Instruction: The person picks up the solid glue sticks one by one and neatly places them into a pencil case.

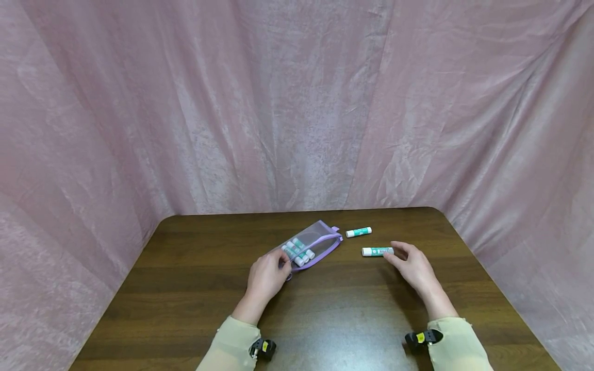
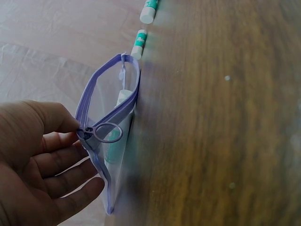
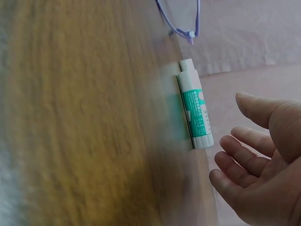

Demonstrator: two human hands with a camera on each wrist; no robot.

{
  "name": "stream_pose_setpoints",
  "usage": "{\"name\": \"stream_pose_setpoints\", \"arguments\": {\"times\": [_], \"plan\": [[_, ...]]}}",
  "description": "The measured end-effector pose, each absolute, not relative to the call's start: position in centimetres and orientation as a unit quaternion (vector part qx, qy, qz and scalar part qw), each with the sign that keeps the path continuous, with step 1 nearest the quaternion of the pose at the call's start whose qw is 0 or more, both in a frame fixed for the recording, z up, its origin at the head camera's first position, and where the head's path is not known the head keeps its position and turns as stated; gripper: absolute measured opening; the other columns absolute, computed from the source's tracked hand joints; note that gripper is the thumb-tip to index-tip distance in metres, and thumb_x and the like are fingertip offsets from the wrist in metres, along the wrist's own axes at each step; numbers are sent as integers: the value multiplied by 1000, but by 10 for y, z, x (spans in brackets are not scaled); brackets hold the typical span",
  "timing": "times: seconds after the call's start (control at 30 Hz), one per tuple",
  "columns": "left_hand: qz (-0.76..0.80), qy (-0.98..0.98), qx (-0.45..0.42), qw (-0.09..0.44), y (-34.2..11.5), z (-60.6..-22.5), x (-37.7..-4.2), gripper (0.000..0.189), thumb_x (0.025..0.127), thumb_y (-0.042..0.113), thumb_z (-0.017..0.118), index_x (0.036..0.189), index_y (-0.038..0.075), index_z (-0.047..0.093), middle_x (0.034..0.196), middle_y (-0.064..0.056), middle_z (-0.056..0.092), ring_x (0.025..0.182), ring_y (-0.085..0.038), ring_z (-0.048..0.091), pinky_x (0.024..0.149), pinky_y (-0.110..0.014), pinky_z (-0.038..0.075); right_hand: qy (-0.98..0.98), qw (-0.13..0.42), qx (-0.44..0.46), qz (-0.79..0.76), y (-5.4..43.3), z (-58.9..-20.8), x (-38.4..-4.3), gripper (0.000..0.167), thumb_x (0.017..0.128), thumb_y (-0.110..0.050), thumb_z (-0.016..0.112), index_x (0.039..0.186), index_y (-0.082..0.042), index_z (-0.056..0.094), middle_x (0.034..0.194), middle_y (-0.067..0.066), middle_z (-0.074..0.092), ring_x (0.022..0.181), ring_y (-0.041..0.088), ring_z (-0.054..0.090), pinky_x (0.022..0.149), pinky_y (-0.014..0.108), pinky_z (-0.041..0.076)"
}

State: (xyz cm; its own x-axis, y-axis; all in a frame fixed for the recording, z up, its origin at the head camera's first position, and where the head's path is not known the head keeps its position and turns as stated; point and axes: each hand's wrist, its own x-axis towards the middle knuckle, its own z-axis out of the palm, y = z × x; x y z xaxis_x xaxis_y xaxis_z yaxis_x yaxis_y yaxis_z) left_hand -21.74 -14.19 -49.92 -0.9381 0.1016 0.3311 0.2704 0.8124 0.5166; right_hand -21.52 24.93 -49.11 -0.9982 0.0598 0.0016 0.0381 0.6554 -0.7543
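My left hand (image 1: 268, 274) pinches the near corner of a see-through mesh pouch (image 2: 96, 162) between thumb and forefinger, beside its ring-shaped zipper pull (image 2: 108, 133). The purple-edged mouth of the pouch gapes toward the right, and white-and-green glue sticks (image 1: 299, 252) lie inside. My right hand (image 1: 415, 268) hovers at the right end of a loose glue stick (image 3: 197, 113), thumb and fingers spread apart around that end. In the right wrist view a gap shows between the fingers and the stick. Another glue stick (image 1: 359, 232) lies farther back, right of the pouch.
All of this lies on a brown wood-grain table (image 1: 195, 288) with rounded back corners. Pink velvety curtains (image 1: 278, 103) hang behind it and along both sides. A small black device (image 1: 263, 349) sits on the left wrist, and a similar device (image 1: 423, 338) on the right.
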Motion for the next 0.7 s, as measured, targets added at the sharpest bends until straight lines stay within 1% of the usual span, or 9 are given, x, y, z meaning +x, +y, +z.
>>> {"name": "stream_pose_setpoints", "arguments": {"times": [0.2, 0.47, 0.7], "plan": [[-289, -941, -98, 146, -142, -500, -218, 10, 90, 15, 81, 87, 18, 72, 84, 3, 71, 71, -21, 64, 66, -44, 53, -909, 22, -21, 415, 254, -493, -220, 61, 109, -32, 71, 153, 7, 56, 151, 33, 59, 143, 50, 54, 117, 63, 41], [-287, -941, -99, 149, -142, -500, -218, 10, 90, 16, 81, 87, 19, 72, 84, 3, 72, 71, -21, 65, 65, -44, 53, -912, 8, -29, 410, 257, -497, -224, 63, 108, -36, 71, 153, 6, 56, 150, 32, 60, 141, 50, 54, 115, 64, 41], [-289, -940, -102, 152, -142, -500, -219, 11, 90, 15, 81, 86, 19, 71, 84, 3, 72, 71, -22, 65, 66, -45, 53, -912, 4, -33, 410, 260, -500, -227, 62, 108, -34, 71, 153, 6, 56, 150, 31, 60, 140, 49, 54, 115, 64, 41]]}}
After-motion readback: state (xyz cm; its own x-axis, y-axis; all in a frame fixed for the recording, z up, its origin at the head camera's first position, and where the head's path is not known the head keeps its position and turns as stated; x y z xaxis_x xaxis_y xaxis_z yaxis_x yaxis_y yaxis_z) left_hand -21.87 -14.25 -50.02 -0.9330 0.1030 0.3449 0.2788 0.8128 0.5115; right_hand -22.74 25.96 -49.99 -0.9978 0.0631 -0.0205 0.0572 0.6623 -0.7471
